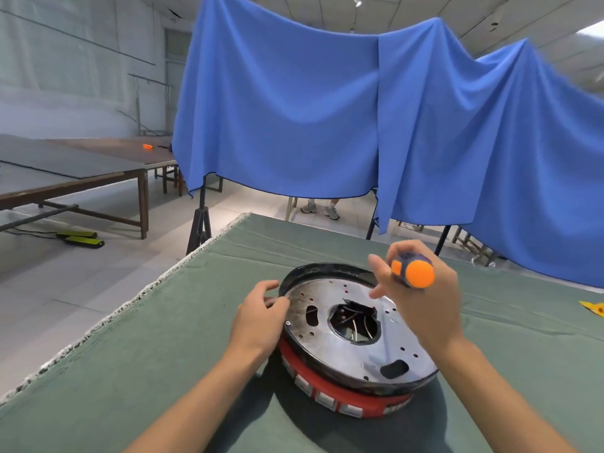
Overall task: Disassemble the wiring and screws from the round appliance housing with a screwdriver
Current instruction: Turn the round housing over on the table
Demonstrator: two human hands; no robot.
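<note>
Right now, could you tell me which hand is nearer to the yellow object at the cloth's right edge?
Right. The right hand holds the screwdriver above the housing; the left hand is across it, farther from the yellow object.

Green-clothed table (196,338) — housing (353,341) (round)

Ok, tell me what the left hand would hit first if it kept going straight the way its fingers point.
Most likely the black raised rim of the round appliance housing: the left hand has its fingertips right at that edge, beside the shiny perforated metal plate. Depth is unclear, so they may already touch.
</note>
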